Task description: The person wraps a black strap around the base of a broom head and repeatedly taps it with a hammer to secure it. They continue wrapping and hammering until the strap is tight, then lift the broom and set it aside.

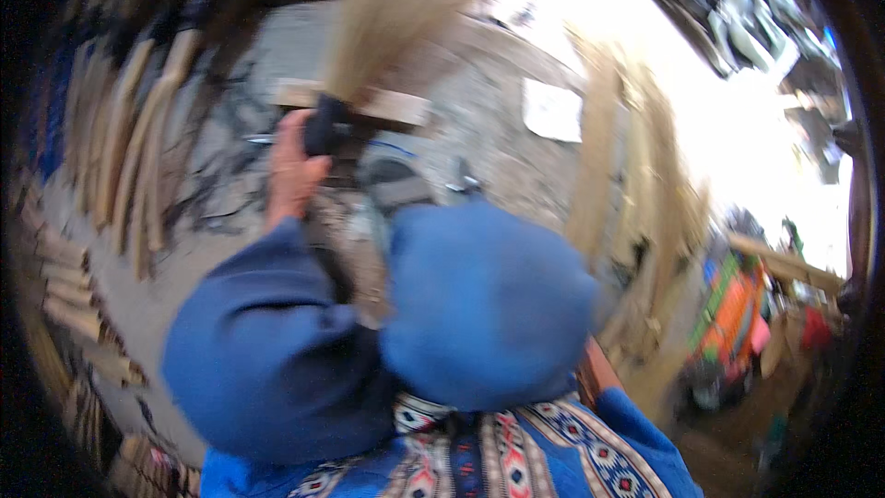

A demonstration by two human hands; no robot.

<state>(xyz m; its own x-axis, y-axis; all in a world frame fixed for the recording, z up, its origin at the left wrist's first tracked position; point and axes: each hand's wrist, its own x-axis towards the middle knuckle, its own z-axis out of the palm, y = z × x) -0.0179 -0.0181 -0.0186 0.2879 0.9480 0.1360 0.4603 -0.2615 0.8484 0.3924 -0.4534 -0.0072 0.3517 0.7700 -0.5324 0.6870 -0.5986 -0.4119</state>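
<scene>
My left hand (293,169) is closed around the black binding (324,125) of a straw broom. The pale bristles (392,23) fan upward, away from me, and are smeared by motion. Behind the binding lies a wooden block (398,109). Only a bit of my right hand or wrist (598,371) shows, low at the right beside my blue-clad knee (489,300). Its fingers are hidden. A dark sandal (398,186) is on the ground just beyond the knee.
Several brooms with bent wooden handles (134,143) lie at the left, with stacked sticks (72,300) nearer me. Long straw bundles (650,184) lie at the right, beside a white sheet (551,111). Farther right are an orange bag (731,314) and mixed clutter.
</scene>
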